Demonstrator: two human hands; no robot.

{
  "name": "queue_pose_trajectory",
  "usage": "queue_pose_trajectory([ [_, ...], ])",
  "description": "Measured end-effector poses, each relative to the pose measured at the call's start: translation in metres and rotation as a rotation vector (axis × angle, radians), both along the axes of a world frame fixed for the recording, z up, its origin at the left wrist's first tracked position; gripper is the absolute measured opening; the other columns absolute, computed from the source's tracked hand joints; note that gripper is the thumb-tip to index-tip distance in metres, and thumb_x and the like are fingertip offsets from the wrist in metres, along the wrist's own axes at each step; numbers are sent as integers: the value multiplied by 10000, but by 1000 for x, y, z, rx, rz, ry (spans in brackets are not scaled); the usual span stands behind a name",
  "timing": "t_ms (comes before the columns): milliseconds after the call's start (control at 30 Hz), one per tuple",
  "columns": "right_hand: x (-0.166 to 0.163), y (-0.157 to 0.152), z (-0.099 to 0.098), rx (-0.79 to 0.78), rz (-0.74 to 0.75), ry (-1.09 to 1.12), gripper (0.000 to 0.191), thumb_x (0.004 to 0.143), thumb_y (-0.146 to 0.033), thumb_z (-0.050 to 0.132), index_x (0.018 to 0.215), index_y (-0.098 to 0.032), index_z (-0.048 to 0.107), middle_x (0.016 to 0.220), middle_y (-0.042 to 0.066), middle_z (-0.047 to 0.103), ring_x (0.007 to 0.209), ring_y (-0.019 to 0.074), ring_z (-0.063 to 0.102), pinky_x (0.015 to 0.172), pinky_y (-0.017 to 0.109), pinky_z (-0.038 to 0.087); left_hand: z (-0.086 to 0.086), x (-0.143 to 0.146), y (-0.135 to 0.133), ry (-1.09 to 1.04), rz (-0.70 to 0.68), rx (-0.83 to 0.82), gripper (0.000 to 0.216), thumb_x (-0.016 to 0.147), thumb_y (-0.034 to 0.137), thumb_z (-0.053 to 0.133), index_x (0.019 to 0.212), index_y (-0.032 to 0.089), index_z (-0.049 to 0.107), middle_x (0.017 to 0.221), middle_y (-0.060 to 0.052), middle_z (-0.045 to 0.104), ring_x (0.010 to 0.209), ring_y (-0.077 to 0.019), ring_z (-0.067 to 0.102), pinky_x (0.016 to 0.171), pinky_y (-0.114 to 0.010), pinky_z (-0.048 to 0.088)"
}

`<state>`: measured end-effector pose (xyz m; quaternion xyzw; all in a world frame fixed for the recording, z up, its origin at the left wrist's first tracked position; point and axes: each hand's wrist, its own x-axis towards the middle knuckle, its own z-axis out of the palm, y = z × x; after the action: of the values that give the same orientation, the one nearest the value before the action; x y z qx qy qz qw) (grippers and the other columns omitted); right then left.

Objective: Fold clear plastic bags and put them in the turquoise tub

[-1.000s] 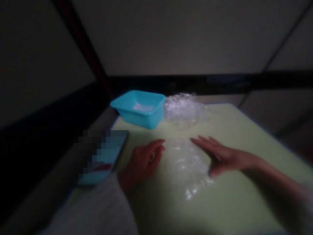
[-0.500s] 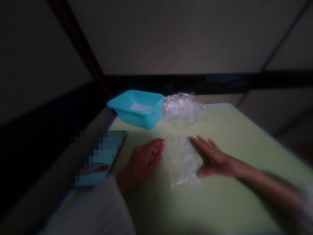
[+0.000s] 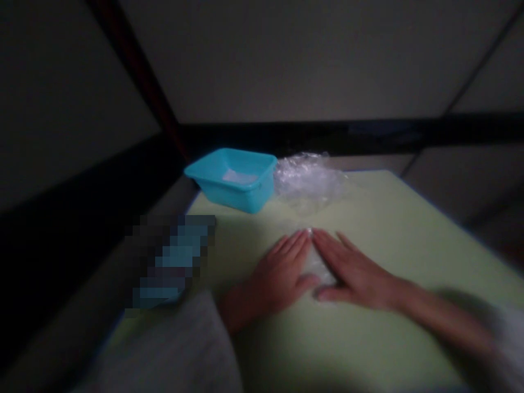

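Observation:
A clear plastic bag or sheet (image 3: 321, 267) lies flat on the pale green tabletop (image 3: 295, 349), mostly covered by my hands. My left hand (image 3: 282, 270) rests flat across its left part with the fingers stretched forward. Over the right part lies my right hand (image 3: 347, 270), also flat, its thumb held apart from the fingers. The fingertips of both hands meet near the far edge of the plastic, and the two thumbs nearly touch at the near side. A small patch of plastic shows between them.
A turquoise plastic basin (image 3: 229, 191) with something whitish inside stands at the back left. Crumpled clear plastic (image 3: 309, 177) is heaped beside it. A blurred-out flat item (image 3: 176, 256) lies at the left edge. A wall (image 3: 311, 65) rises behind the table.
My left hand has moved right onto the plastic, its curled fingers now laid flat. My right hand has shifted slightly left, so the fingertips meet.

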<state>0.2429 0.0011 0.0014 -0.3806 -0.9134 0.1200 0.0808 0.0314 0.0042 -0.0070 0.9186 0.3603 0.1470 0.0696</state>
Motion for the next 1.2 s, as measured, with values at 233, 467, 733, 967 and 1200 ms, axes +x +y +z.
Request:
queue_pose_trajectory([
  [233, 0, -1, 3, -8, -14, -57, 999, 794, -730, 376, 1457, -22, 136, 1487, 234, 132, 1392, 329, 93, 1121, 532, 104, 2, -22, 11, 148, 28, 23, 703, 875, 488, 458, 1406, 63, 280, 1490, -192, 256, 1391, -298, 195, 1116, -463, 198],
  [467, 1, 0, -1, 36, -17, -44, 977, 800, -718, 391, 1470, -68, 102, 1487, 225, 148, 1387, 330, 135, 1120, 526, 132, 5, -38, 13, 183, 80, -10, 745, 846, 508, 492, 1407, 65, 280, 1495, -199, 233, 1392, -309, 182, 1106, -476, 208],
  [733, 4, 0, -7, 125, 17, 1, 954, 819, -684, 410, 1479, -117, 19, 1498, 207, 171, 1380, 334, 180, 1102, 535, 182, 0, -44, 14, 105, 92, -89, 815, 825, 547, 508, 1425, 61, 245, 1516, -183, 175, 1409, -289, 120, 1135, -450, 155],
  [967, 12, 3, 9, 176, 145, 139, 649, 889, -515, 470, 1392, -129, 330, 1414, 169, 405, 1303, 269, 362, 1039, 459, 329, 15, -58, 10, -486, 252, -398, 404, 930, 394, 373, 1224, 178, 548, 1326, -67, 538, 1241, -210, 472, 1070, -359, 335],
  [1200, 13, -5, 16, 274, 447, 141, 205, 917, -279, 505, 763, -178, 595, 804, 26, 626, 750, 157, 527, 677, 306, 399, 12, -52, 18, -683, 339, -607, 249, 859, 356, 478, 842, 177, 651, 827, -30, 727, 812, -191, 676, 754, -287, 514],
])
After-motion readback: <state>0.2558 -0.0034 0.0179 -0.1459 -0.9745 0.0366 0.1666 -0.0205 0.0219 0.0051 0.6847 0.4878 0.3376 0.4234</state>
